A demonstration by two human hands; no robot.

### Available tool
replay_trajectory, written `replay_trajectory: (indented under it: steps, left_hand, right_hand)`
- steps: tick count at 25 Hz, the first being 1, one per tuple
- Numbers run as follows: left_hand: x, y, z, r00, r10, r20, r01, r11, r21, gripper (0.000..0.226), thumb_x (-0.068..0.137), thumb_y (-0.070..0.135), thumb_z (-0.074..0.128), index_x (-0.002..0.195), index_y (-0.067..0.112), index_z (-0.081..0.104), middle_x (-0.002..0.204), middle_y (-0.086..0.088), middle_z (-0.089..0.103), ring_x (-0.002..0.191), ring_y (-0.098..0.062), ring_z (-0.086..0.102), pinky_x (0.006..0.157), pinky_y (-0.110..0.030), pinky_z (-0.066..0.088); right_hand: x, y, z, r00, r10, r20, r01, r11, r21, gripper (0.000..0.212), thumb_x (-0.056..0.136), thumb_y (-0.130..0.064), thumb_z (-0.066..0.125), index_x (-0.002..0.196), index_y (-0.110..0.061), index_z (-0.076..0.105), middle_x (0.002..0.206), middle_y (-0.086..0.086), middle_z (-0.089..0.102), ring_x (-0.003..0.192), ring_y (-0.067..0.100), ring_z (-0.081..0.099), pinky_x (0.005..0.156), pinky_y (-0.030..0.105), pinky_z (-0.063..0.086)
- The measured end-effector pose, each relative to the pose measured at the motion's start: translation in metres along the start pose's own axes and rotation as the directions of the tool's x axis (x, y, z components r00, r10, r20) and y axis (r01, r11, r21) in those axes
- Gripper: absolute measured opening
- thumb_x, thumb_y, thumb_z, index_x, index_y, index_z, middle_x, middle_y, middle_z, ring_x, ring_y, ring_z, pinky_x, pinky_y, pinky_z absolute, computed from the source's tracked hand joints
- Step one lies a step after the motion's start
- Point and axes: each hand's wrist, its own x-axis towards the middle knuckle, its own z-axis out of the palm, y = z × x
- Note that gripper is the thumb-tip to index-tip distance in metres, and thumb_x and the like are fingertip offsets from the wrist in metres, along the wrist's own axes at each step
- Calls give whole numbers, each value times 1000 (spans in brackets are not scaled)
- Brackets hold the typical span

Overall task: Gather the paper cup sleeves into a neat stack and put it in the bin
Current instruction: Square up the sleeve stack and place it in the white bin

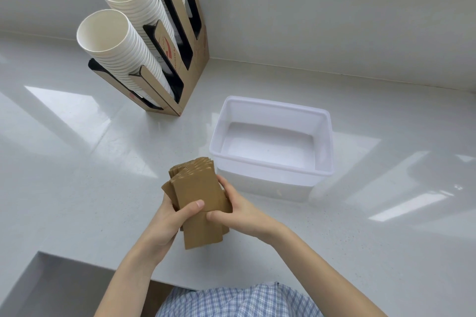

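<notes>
Cardboard cup dispenser (177, 64) with white paper cups (118, 41) at far left of desk (77, 162), my left hand (164, 224) and right hand (237, 211), fingers clasping the uneven stack of brown cup sleeves (198, 193) above the desk, translucent plastic bin (273, 162) just right.

Glossy white countertop (77, 188), with translucent plastic bin (323, 141) and cardboard cup holder (192, 77) on it.
</notes>
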Motion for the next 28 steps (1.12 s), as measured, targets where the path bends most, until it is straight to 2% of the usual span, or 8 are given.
replay_trajectory:
  steps: [3, 6, 8, 12, 16, 20, 22, 28]
  left_hand:
    - [0, 4, 10, 996, 57, 71, -63, 994, 87, 90, 40, 46, 80, 120, 24, 43, 114, -2, 61, 95, -6, 64, 67, -15, 52]
    - [4, 9, 27, 983, 114, 142, -134, 980, 144, 80, 51, 34, 78, 121, 30, 40, 110, 13, 63, 103, -2, 59, 74, -11, 48]
    - [9, 12, 41, 966, 134, 220, -177, 966, 189, 75, 59, 18, 75, 121, 35, 35, 104, 22, 61, 100, 10, 55, 74, -6, 45]
    - [20, 12, 61, 936, 140, 322, -228, 940, 255, 75, 64, 1, 73, 117, 36, 33, 114, 10, 53, 98, 15, 52, 75, -4, 43]
    - [31, 5, 69, 919, 124, 374, -255, 910, 326, 80, 64, 4, 76, 119, 39, 29, 117, 12, 50, 99, 15, 51, 78, -3, 41]
    - [33, -2, 73, 910, 66, 410, -220, 914, 341, 100, 63, 6, 73, 135, 27, 6, 118, 20, 44, 100, 22, 48, 77, -4, 43]
    - [34, -1, 73, 909, 42, 415, -204, 912, 354, 106, 64, 7, 73, 136, 27, -3, 119, 23, 42, 100, 25, 47, 78, -2, 41]
    - [34, 8, 70, 920, 49, 389, -221, 885, 410, 108, 68, 4, 73, 138, 33, -4, 115, 26, 39, 92, 24, 47, 78, -2, 42]
  right_hand:
    - [-11, -2, -10, 994, -104, -29, 103, 995, -17, 79, 81, -6, 55, 137, -37, 10, 112, -18, 53, 92, -6, 58, 75, 13, 52]
    - [-25, 4, -21, 970, -181, -164, 164, 980, -114, 88, 72, -14, 59, 141, -35, 9, 130, -12, 49, 114, -1, 52, 96, 22, 46]
    - [-35, 11, -30, 951, -215, -220, 182, 970, -160, 92, 73, -12, 63, 142, -33, 5, 135, -11, 46, 118, -5, 48, 97, 15, 42]
    - [-49, 26, -45, 920, -228, -318, 168, 964, -205, 96, 76, -2, 65, 132, -44, 0, 131, -11, 45, 110, -21, 43, 85, -2, 35]
    - [-48, 40, -49, 901, -215, -378, 146, 968, -203, 98, 75, -8, 68, 136, -39, -3, 141, -2, 37, 114, -16, 43, 91, 0, 34]
    - [-45, 54, -44, 913, -170, -371, 101, 975, -199, 98, 69, -19, 63, 142, -29, -1, 144, -1, 28, 130, 6, 35, 107, 18, 33]
    - [-44, 57, -43, 914, -167, -369, 91, 972, -215, 95, 69, -17, 61, 139, -31, -1, 140, -3, 25, 133, 9, 30, 106, 13, 29]
    - [-40, 61, -44, 907, -182, -381, 90, 965, -247, 95, 74, -6, 64, 140, -31, 2, 137, 0, 26, 134, 12, 30, 111, 29, 30]
